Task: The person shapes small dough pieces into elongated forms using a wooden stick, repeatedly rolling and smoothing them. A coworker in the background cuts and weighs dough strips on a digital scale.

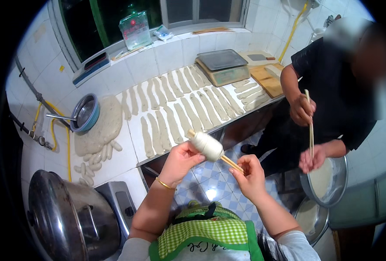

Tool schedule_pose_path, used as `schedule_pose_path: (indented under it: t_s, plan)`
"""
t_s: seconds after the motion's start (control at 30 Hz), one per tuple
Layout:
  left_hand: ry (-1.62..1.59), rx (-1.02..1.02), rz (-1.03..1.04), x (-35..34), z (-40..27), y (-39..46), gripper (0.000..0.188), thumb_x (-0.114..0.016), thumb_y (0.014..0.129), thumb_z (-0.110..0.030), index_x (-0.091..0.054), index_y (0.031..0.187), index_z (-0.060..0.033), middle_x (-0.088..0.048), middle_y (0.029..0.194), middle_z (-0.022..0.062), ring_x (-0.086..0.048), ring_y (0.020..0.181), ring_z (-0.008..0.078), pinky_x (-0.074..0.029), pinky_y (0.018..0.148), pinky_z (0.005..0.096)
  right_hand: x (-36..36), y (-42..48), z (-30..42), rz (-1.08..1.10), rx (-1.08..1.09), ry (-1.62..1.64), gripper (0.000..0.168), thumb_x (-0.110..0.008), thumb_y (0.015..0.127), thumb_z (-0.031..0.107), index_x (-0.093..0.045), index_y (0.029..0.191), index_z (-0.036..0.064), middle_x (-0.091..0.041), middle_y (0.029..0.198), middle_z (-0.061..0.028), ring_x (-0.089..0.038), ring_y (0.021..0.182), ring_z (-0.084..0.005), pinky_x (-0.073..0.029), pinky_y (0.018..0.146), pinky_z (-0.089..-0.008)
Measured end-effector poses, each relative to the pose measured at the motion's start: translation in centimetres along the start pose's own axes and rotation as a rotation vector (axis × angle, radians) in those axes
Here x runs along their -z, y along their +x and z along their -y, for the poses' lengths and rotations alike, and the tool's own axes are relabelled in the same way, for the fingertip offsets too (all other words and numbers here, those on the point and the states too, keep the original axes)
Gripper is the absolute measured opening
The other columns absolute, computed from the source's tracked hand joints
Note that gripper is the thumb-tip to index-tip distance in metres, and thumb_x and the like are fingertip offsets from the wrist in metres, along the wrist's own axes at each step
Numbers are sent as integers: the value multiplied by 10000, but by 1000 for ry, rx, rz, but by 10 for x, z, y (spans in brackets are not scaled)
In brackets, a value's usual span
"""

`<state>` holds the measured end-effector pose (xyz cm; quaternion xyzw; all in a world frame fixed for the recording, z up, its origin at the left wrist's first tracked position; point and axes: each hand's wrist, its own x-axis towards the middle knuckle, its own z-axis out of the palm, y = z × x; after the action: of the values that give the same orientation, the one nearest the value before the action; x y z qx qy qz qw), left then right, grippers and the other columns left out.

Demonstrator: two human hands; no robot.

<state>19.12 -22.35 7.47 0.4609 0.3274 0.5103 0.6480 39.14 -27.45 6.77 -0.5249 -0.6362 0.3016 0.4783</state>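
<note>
A pale strand of dough [207, 146] is coiled into a thick roll around a pair of wooden chopsticks [232, 164]. My left hand [183, 160] holds the roll from its left side, thumb near the lower edge. The chopsticks' lower ends are pinched in the fingers of my right hand [250, 174]. Their other ends poke out at the upper left of the roll. Beyond my hands, many flat dough strips [183, 114] lie in rows on the white counter [135, 132].
A co-worker [329, 84] stands at right with chopsticks, above metal basins [342, 182]. A scale [224, 63] and wooden board [266, 78] sit at the back. At left are a dough slab [106, 119], several dough pieces [89, 169], a blue bowl [90, 119] and a large steel pot [92, 208].
</note>
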Motion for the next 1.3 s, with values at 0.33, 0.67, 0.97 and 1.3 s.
schedule_pose_path:
  t_s: [0.33, 0.67, 0.97, 1.3]
  plan:
    - [66, -30, 14, 0, -10, -12, 157, -556, 801, -45, -508, 948, -22, -548, 773, 19, -487, 569, 70, -382, 487, 168, 11, -7, 20, 345, -563, 809, 83, -530, 826, 73, -505, 768, 19, -531, 579, -63, -445, 396, -71, -467, 435, -240]
    - [-466, 250, -19, 3, 11, -16, 70, -527, 828, -63, -525, 890, -28, -566, 853, 57, -516, 595, 73, -408, 501, 183, -8, -1, 15, -19, 10, -136, 212, -685, 711, 80, -502, 803, 24, -497, 679, -14, -442, 565, -65, -369, 506, -196]
    - [-78, -32, -95, 1, -2, -12, 138, -609, 783, -84, -493, 716, -52, -533, 639, 15, -475, 533, 41, -390, 462, 169, -7, 1, 11, 458, -684, 1039, 75, -554, 809, 69, -520, 836, 8, -583, 664, -120, -516, 436, -125, -500, 485, -273]
    - [-492, 270, -77, 8, 18, 3, 106, -480, 842, -36, -423, 768, -86, -513, 736, 42, -468, 514, 94, -383, 464, 186, -41, 8, -39, -129, -72, 128, 192, -642, 727, 4, -538, 889, 16, -517, 718, -31, -465, 556, -70, -374, 484, -195]
